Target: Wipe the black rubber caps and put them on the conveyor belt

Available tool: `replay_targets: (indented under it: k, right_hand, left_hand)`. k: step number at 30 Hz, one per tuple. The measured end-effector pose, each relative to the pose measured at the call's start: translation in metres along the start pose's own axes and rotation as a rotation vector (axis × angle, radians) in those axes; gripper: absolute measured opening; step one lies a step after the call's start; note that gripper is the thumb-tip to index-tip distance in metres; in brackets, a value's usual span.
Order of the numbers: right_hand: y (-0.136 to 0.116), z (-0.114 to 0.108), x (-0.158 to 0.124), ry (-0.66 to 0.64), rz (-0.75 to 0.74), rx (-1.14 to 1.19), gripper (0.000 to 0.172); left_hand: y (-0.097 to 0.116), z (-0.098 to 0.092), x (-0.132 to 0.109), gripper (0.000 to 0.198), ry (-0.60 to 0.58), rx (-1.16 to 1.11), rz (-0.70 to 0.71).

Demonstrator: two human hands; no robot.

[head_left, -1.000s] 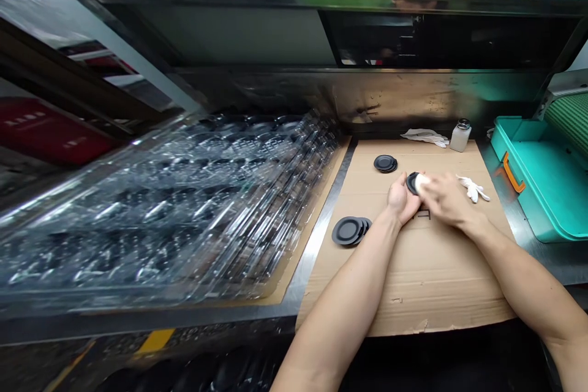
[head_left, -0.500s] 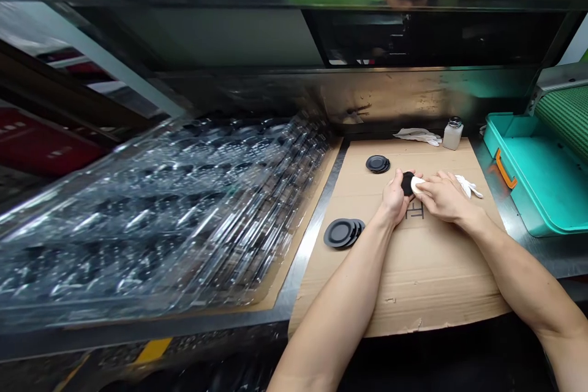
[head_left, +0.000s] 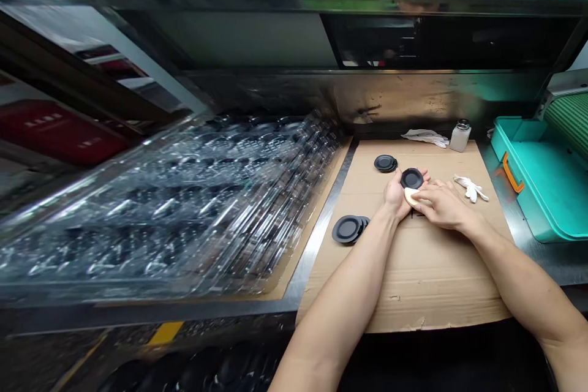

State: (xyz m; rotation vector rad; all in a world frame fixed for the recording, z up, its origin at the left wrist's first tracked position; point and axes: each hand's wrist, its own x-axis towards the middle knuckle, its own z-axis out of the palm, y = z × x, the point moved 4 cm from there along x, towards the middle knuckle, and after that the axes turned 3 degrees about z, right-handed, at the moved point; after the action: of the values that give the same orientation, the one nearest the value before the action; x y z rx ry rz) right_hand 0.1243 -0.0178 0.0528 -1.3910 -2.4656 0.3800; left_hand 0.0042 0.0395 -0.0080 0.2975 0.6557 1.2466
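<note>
A cardboard sheet is crossed by both forearms: the left forearm is angled toward 1 o'clock, the right forearm between 10 and 11. The left hand is turned palm up, fingers stretched out underneath, thumb raised. The right hand is bent inward, thumb and fingertips pinched nearly closed. Fanned discs are laid at 8 o'clock from the left hand, a smaller pile at 11. One black disc is cradled in the left hand. A white pad is gripped by the right, at the disc's 6 o'clock edge.
</note>
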Motion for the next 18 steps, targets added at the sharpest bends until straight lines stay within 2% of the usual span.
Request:
replay_targets:
  k: [3,5,7,10,13,16,18]
  right_hand:
    - [-0.002,-0.002,-0.002,-0.027,-0.093,0.074,0.02]
    - [0.0,-0.003,-0.002,0.009,-0.128,0.112,0.023]
    - [0.006,-0.001,0.0,0.064,-0.088,0.034,0.025]
    - [0.024,0.001,0.003,0.138,0.084,-0.177,0.026]
    - [0.049,-0.005,0.005,0.323,0.264,-0.186,0.03]
    - [0.06,-0.005,0.008,0.488,0.248,-0.048,0.035]
    - [0.054,0.001,0.01,0.493,0.175,-0.001,0.035]
  left_hand:
    - [0.001,-0.002,0.001,0.049,0.032,-0.008,0.011]
    - [0.002,-0.002,0.0,0.049,0.038,-0.013,0.021]
    - [0.002,0.0,0.0,0.049,0.008,-0.005,0.013]
    - [0.001,0.002,-0.001,0.046,-0.005,0.006,-0.003]
    - [0.001,0.0,-0.001,0.049,0.032,-0.005,-0.014]
    - [0.001,0.001,-0.004,0.059,0.027,-0.035,-0.031]
    - [0.0,0.003,-0.006,0.06,0.015,-0.049,-0.033]
